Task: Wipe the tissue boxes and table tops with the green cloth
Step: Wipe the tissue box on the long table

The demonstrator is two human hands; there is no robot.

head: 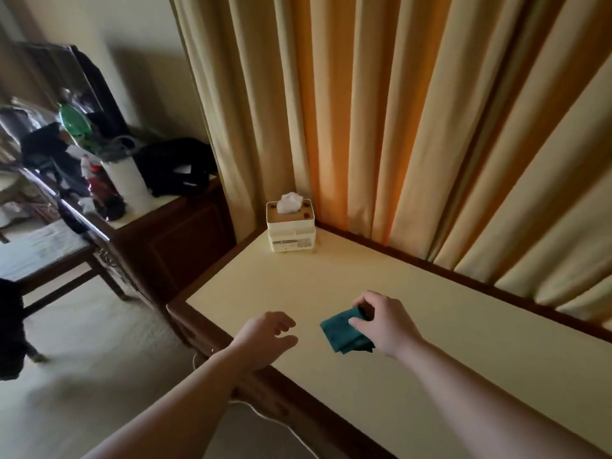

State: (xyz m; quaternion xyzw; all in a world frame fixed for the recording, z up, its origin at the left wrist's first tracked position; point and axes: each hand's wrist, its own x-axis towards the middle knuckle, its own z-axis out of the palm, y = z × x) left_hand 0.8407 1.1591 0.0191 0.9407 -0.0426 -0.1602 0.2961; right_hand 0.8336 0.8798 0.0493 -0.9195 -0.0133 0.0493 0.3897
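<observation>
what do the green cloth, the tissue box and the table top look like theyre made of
Green cloth: soft woven or microfibre fabric, matte, folded in limp layers under the right hand.
Tissue box: likely cream plastic with a slight sheen; its lid looks tan, perhaps wood or bamboo.
Table top: smooth pale yellow surface, maybe laminate or glass over paint, framed by dark varnished wood.

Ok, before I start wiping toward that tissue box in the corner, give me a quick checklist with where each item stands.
1. Green cloth in hand: ok, the right hand pinches it.
2. Cloth folded into a pad: ok.
3. Cloth flat on the table top: cannot tell.
4. Left hand free: ok, it holds nothing, over the table's near edge.
5. Path to the tissue box: ok, bare surface between.
6. Box upright: ok, standing in the corner by the curtain, a tissue sticking out.
</observation>
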